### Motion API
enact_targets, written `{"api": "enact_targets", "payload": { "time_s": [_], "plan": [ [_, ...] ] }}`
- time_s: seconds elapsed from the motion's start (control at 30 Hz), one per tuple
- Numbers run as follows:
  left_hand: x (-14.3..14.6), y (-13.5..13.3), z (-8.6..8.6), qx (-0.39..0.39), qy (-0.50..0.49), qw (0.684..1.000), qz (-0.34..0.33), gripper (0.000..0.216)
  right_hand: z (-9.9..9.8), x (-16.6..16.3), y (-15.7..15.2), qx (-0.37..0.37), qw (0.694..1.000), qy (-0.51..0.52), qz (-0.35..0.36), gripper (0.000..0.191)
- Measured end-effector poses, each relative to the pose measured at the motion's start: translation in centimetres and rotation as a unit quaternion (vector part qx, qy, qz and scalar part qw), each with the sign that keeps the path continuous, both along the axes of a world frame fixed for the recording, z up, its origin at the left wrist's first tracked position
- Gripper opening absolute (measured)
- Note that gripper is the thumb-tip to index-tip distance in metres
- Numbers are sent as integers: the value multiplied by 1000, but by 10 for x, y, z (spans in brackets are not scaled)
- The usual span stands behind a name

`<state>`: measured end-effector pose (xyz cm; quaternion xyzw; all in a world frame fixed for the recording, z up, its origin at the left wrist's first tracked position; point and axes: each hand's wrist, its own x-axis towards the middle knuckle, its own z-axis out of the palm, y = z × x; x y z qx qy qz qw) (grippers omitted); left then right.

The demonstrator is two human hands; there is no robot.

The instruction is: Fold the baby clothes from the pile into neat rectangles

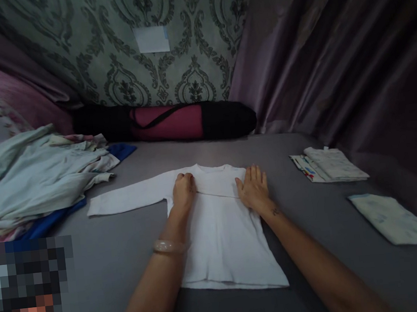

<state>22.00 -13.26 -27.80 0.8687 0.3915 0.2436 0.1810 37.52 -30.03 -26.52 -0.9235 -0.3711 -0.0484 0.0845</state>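
A white long-sleeved shirt lies flat on the grey bed surface, its neckline away from me. One sleeve stretches out to the left. The other sleeve is folded across the chest. My left hand, with a pale bangle on the wrist, is closed on the end of that folded sleeve near the left of the chest; its fingertips are partly hidden. At the right shoulder my right hand rests flat on the shirt, fingers stretched out.
A heap of clothes lies at left. Folded printed clothes and a folded pale garment are at right. Along the patterned wall stands a black and dark pink long bag. Curtains hang at right. The lower left corner is pixelated.
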Motion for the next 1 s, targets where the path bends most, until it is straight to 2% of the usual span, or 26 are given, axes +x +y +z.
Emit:
{"api": "enact_targets", "payload": {
  "time_s": [0.1, 0.27, 0.4, 0.47, 0.57, 0.67, 0.8, 0.9, 1.0],
  "plan": [
    [0, 1, -1, 1, -9, 1000, 5, 27, -4, 4, 5, 0, 999, 4, 51, 70],
    [-1, 4, -1, -16, -11, 1000, 3, 29, -13, 11, 4, -39, 997, 55, 50, 72],
    [0, 4, 2, -31, -12, 999, 16, 31, 1, 6, 7, -63, 995, 64, 34, 70],
    [1, 2, 4, -38, -9, 999, 18, 31, 9, -4, 14, -45, 998, 37, 39, 68],
    [1, 1, 5, -39, -15, 999, 18, 31, 13, -24, 26, -11, 990, 17, 142, 62],
    [0, 3, 4, -44, -24, 999, 18, 33, 6, -36, 34, -40, 974, 76, 210, 59],
    [-1, 4, 4, -55, -25, 998, 9, 35, 1, -34, 36, -70, 971, 104, 204, 58],
    [-2, 2, 8, -62, -6, 998, 9, 35, 9, -37, 42, -90, 970, 114, 194, 59],
    [-4, 2, 19, -64, -11, 998, 11, 33, 17, -54, 56, -59, 971, 85, 214, 58]
  ]
}}
